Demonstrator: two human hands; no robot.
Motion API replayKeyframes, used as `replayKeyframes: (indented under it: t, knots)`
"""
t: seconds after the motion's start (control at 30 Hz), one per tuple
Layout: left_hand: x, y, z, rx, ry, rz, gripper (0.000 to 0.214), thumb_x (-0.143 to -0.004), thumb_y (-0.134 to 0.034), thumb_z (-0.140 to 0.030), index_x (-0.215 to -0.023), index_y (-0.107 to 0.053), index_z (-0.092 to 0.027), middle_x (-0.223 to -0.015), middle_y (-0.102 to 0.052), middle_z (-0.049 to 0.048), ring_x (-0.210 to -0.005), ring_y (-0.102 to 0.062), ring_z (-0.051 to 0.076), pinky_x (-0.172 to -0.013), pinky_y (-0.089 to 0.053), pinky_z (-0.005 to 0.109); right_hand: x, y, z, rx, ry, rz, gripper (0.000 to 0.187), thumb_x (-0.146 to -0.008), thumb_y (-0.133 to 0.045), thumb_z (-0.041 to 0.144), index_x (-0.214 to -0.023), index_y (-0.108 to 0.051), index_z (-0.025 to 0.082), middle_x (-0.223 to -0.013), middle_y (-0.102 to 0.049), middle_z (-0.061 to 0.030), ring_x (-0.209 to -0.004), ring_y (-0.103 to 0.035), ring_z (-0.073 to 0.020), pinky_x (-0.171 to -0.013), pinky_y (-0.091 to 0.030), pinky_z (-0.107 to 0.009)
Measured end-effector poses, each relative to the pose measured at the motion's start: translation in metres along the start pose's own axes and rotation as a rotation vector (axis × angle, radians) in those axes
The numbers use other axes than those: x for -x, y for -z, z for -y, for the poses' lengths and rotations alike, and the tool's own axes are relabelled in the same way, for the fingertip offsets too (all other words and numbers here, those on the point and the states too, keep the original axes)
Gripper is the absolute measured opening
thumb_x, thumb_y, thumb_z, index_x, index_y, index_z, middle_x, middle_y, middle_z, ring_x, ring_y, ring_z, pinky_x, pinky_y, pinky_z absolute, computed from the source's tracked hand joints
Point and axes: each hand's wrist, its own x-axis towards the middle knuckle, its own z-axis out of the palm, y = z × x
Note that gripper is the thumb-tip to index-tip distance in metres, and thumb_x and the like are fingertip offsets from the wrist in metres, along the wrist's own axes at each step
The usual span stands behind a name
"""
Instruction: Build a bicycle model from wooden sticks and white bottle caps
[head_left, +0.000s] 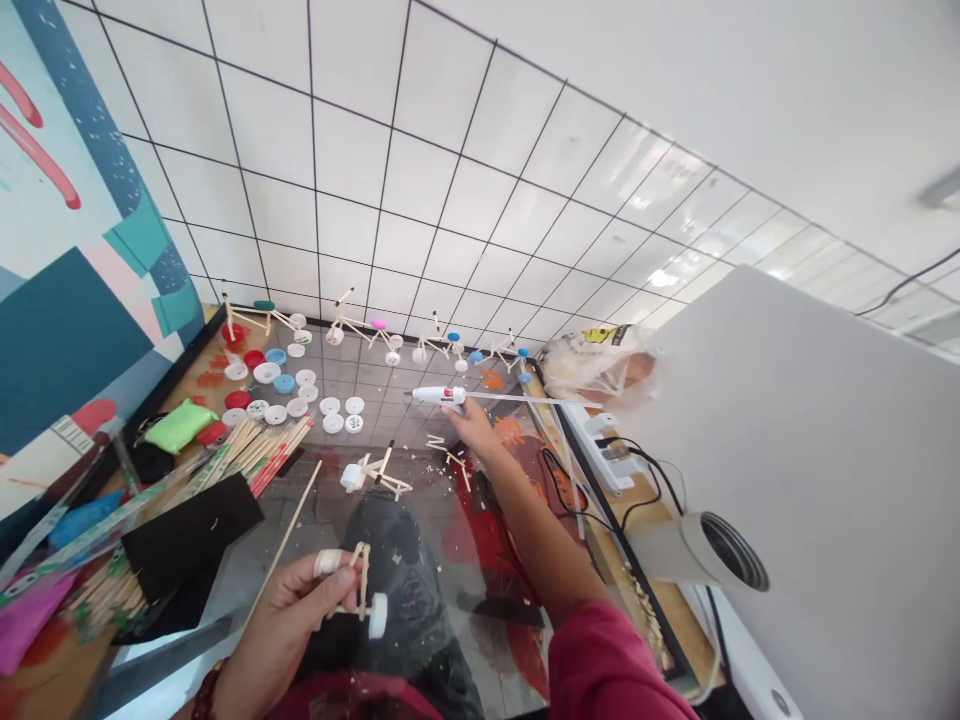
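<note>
My left hand (289,610) is closed on a small bicycle model (358,590) made of wooden sticks and white bottle caps, held near me above the glass table (420,580). My right hand (474,425) reaches far forward and grips a white glue gun (442,397) with a glue stick poking out to the right. Another stick-and-cap model (375,473) lies on the glass between the two hands.
Several finished stick bicycles (352,328) line the tiled wall. Loose bottle caps (289,395), a bundle of chopsticks (251,450), a black pad (187,535) and green cloth (178,425) lie left. A power strip (600,445), cables and a plastic bag (600,362) sit right.
</note>
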Motion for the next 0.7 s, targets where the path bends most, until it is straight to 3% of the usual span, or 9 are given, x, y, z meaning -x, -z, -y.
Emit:
replayKeyframes:
  t: [0.17,0.27,0.33,0.43,0.5,0.6,0.7]
  knots:
    - [-0.001,0.000,0.001,0.018,-0.003,0.007,0.040,-0.070,-0.082,-0.050,-0.052,-0.066,-0.017,-0.072,-0.070,0.0056,-0.080,-0.062,0.019,-0.077,-0.048,0.027,0.020,0.023,0.015,0.128,0.000,-0.008,0.033,-0.072,-0.074,0.025,-0.103,-0.069,0.016,-0.111,-0.072,-0.0146,-0.110,-0.062,-0.0323,-0.102,-0.043,-0.051]
    - [-0.001,0.001,0.005,0.057,-0.019,-0.001,0.037,-0.072,-0.082,-0.045,-0.055,-0.067,-0.016,-0.071,-0.069,0.0045,-0.076,-0.061,0.016,-0.074,-0.047,0.025,0.059,0.041,0.034,0.370,0.130,-0.159,0.043,-0.072,-0.077,0.027,-0.112,-0.066,0.016,-0.119,-0.068,-0.0176,-0.116,-0.058,-0.0364,-0.104,-0.038,-0.056]
    - [-0.002,0.000,0.007,0.084,-0.008,-0.026,0.035,-0.073,-0.082,-0.044,-0.057,-0.068,-0.016,-0.070,-0.068,0.0039,-0.072,-0.060,0.015,-0.071,-0.046,0.024,0.095,0.043,0.053,0.363,0.231,-0.195,0.028,-0.083,-0.067,0.028,-0.108,-0.066,0.018,-0.111,-0.070,-0.0136,-0.107,-0.062,-0.0312,-0.098,-0.044,-0.049]
    - [-0.004,-0.006,0.007,0.131,-0.030,-0.066,0.029,-0.071,-0.083,-0.042,-0.065,-0.073,-0.016,-0.077,-0.070,0.0045,-0.078,-0.061,0.016,-0.076,-0.048,0.025,0.148,0.028,0.083,0.047,0.261,0.009,0.012,-0.092,-0.061,0.030,-0.100,-0.066,0.022,-0.095,-0.071,-0.0055,-0.088,-0.066,-0.0197,-0.083,-0.051,-0.034]
    - [-0.004,-0.012,0.005,0.157,-0.070,-0.081,0.024,-0.071,-0.084,-0.039,-0.073,-0.077,-0.017,-0.086,-0.070,0.0043,-0.083,-0.061,0.016,-0.079,-0.048,0.025,0.173,0.011,0.097,-0.126,0.241,0.165,0.010,-0.090,-0.065,0.031,-0.096,-0.067,0.023,-0.094,-0.071,-0.0039,-0.089,-0.066,-0.0178,-0.081,-0.052,-0.030]
    - [-0.001,-0.024,0.001,0.173,-0.128,-0.097,0.021,-0.073,-0.083,-0.036,-0.079,-0.077,-0.018,-0.095,-0.067,0.0034,-0.086,-0.060,0.015,-0.078,-0.048,0.023,0.190,-0.010,0.105,-0.241,0.219,0.264,0.016,-0.084,-0.074,0.033,-0.095,-0.069,0.023,-0.092,-0.072,-0.0032,-0.087,-0.067,-0.0174,-0.081,-0.053,-0.030]
    - [0.001,-0.036,0.003,0.202,-0.163,-0.129,0.022,-0.073,-0.083,-0.037,-0.082,-0.077,-0.018,-0.092,-0.067,0.0026,-0.086,-0.059,0.014,-0.078,-0.048,0.023,0.193,-0.016,0.103,-0.269,0.251,0.297,0.011,-0.085,-0.074,0.032,-0.089,-0.070,0.023,-0.086,-0.073,-0.0021,-0.082,-0.067,-0.0167,-0.079,-0.052,-0.031]
